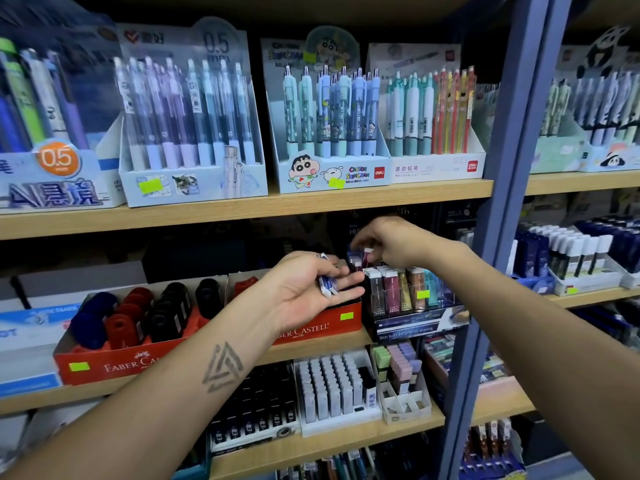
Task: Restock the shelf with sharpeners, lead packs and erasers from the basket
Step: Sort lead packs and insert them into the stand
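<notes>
My right hand [391, 242] pinches a maroon lead pack [366, 258] above the display box [415, 320]. My left hand [311, 289] grips small white packs [327, 284], beside the box's left edge.

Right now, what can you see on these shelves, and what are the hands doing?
Pen display boxes: several, mostly pale blue, top shelf.
Sharpeners: many, red, black and blue, in a red box on the middle shelf, left.
Lead packs: a row, purple, gold, brown and teal, in a dark stand on the middle shelf, right of the red box.
White packs: many, in a tray on the lower shelf.
Pastel erasers: several, green, pink and purple, right of the white packs.
Left hand: holds a few small white and blue packs.
Right hand: pinches a purple lead pack above the stand.
</notes>
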Tool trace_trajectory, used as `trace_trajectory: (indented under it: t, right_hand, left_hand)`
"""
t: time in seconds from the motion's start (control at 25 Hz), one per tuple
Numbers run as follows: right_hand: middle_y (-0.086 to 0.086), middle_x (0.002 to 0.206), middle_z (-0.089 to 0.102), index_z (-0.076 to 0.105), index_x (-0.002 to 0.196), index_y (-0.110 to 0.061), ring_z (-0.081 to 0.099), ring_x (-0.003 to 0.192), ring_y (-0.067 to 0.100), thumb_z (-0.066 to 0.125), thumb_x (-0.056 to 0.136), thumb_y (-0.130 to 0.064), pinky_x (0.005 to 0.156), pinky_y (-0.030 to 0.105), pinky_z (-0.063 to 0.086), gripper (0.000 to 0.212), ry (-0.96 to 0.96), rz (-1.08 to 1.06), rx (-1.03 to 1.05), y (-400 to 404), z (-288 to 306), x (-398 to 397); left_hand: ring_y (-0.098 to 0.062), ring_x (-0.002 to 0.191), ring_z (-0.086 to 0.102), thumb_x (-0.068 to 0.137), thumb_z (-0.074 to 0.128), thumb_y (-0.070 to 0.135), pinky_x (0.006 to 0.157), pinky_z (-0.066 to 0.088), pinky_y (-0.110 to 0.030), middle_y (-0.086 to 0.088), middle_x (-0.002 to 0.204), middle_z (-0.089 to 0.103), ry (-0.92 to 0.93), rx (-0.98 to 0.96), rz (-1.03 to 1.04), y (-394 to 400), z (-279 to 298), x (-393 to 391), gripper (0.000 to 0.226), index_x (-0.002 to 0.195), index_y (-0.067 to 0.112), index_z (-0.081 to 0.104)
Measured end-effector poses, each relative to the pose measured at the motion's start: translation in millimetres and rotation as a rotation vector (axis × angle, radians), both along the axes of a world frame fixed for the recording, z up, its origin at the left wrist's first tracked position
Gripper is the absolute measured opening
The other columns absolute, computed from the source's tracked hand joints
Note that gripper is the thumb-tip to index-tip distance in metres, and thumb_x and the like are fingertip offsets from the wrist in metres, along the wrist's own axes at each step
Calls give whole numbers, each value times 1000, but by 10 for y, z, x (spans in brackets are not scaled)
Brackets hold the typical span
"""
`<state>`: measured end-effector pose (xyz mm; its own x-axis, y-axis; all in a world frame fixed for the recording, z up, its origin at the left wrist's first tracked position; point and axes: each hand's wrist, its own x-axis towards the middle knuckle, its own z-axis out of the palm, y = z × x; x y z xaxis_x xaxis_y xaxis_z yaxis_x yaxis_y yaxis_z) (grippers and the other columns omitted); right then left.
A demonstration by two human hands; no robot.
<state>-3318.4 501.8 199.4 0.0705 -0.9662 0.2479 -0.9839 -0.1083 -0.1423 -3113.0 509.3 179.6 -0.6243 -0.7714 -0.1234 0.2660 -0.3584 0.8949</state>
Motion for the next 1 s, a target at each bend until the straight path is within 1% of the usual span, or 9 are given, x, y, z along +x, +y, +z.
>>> trace_trajectory:
  t: [0.12,0.2,0.36,0.48,0.6,0.72,0.84,0.92,1.0]
  right_hand:
    - [-8,86,63,65,98,-19,63,82,12,72,84,-4,80,33,54,22,16,-21,-14,-13,52,42]
    - [-7,86,65,68,93,-20,62,85,15,76,84,-12,76,28,51,14,43,-15,9,-40,46,51]
    - [-2,109,74,76,110,-18,66,104,16,64,93,-11,84,23,49,22,65,12,22,-17,2,-1]
    - [0,105,75,75,113,-16,67,97,12,61,98,-15,80,18,48,20,-368,90,-65,207,45,-27]
    - [10,89,74,79,94,-13,64,83,19,68,92,-29,79,32,50,19,-832,230,70,512,74,-50]
    - [25,96,71,76,98,1,64,86,26,79,79,-22,85,40,52,30,-907,232,40,727,57,-197]
    - [20,83,68,73,95,4,63,76,24,79,80,-8,77,32,54,21,-1026,164,-33,901,66,-439]
    - [16,74,67,70,93,0,64,65,21,76,83,0,69,30,57,12,-928,20,-166,965,87,-601]
    - [14,70,70,68,90,-6,68,58,20,72,86,3,66,32,59,11,-575,-145,-258,957,83,-731]
  left_hand:
    - [-39,103,70,96,33,-18,86,51,-68,-28,113,68,-7,-32,-32,12,-18,13,31,125,-13,43]
    - [-42,103,69,97,32,-17,85,53,-64,-33,112,67,11,-11,-54,10,-26,17,31,126,-13,44]
    - [-51,98,67,97,33,-16,82,58,-54,-40,109,64,57,13,-64,34,-18,-1,34,128,-12,45]
    - [-45,97,70,102,35,-8,79,59,-56,-28,111,70,12,-66,-105,97,19,-47,28,126,-6,48]
    - [-45,100,69,105,36,1,79,57,-59,-21,115,71,-50,-142,-192,230,73,-185,27,127,1,52]
    - [-48,96,69,104,34,-4,76,60,-52,-32,119,64,-65,-153,-230,393,84,-424,27,125,-6,51]
    - [-54,89,68,104,36,-3,74,59,-56,-39,121,57,-73,-105,-229,487,73,-596,20,120,-7,48]
    - [-55,83,68,103,41,-2,68,60,-54,-38,118,55,-105,-74,-196,486,47,-646,18,120,-5,43]
    - [-45,71,70,102,42,-3,55,61,-40,-37,104,60,-117,-49,-169,492,23,-663,17,118,-6,42]
